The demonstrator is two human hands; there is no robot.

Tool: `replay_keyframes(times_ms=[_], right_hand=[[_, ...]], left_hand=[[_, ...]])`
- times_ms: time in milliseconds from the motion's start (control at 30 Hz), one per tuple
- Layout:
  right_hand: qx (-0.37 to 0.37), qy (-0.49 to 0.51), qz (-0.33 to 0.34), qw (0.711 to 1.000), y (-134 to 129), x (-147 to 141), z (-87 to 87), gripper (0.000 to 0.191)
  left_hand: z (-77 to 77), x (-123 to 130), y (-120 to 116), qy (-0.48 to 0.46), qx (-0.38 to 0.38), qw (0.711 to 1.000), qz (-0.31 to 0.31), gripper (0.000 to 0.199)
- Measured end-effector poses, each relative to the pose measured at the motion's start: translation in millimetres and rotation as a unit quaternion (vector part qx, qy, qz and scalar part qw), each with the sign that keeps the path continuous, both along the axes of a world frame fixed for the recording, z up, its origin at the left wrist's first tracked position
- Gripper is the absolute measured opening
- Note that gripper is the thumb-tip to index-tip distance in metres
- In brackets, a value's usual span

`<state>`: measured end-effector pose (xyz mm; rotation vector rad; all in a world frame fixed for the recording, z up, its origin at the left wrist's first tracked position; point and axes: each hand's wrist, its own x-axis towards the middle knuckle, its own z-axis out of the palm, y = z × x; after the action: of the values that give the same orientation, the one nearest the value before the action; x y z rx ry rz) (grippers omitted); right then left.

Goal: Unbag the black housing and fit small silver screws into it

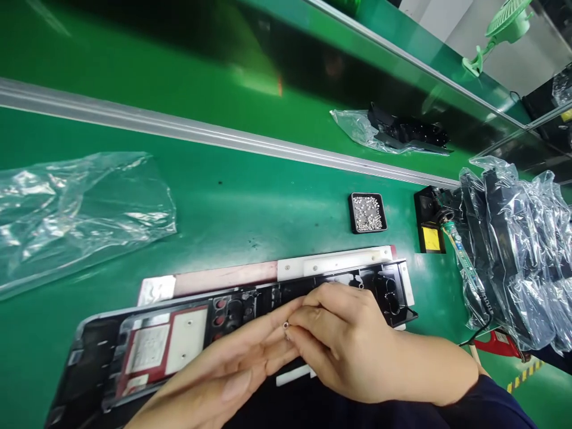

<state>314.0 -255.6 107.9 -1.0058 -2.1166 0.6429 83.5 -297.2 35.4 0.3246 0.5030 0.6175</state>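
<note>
My right hand point(342, 339) pinches a small shiny metal piece point(286, 326) between thumb and forefinger. Below it, my left hand point(232, 363) is held palm up with its fingers stretched out, and the fingertips of both hands meet. Another small metal bit seems to lie by the left fingers. Under both hands a long black plastic housing point(93, 342) rests on a fixture with white and reddish strips point(227, 277). The hands hide the housing's middle.
A small black tray point(383, 215) of metal pieces sits behind the housing. Clear plastic film point(89, 208) lies left. A soldering iron point(462, 256), its stand point(422, 208) and bagged black parts point(513, 238) are right. Another bagged part point(402, 132) lies beyond the metal rail.
</note>
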Motion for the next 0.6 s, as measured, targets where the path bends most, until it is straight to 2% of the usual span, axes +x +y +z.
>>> replay_keyframes(times_ms=[133,233,300,400,500,600], right_hand=[[0.016,-0.008,0.007,1.000,1,1,1.7,0.048],[0.014,-0.013,0.027,0.999,4,12,13.9,0.046],[-0.005,-0.027,0.023,0.999,4,25,24.8,0.037],[-0.021,-0.070,-0.027,0.997,2,52,36.7,0.018],[-0.006,-0.113,-0.067,0.991,-1,75,37.9,0.012],[0.007,-0.151,-0.065,0.986,-3,86,31.5,0.015]], left_hand=[[5.6,-3,2,0.025,-0.055,0.998,-0.028,0.060],[12.9,2,9,0.010,-0.043,0.999,-0.011,0.053],[19.9,10,15,-0.022,-0.027,0.999,0.003,0.048],[31.5,23,25,-0.050,-0.018,0.999,0.001,0.045],[37.9,31,29,-0.049,-0.022,0.998,0.029,0.042],[37.6,32,28,-0.050,-0.030,0.997,0.046,0.042]])
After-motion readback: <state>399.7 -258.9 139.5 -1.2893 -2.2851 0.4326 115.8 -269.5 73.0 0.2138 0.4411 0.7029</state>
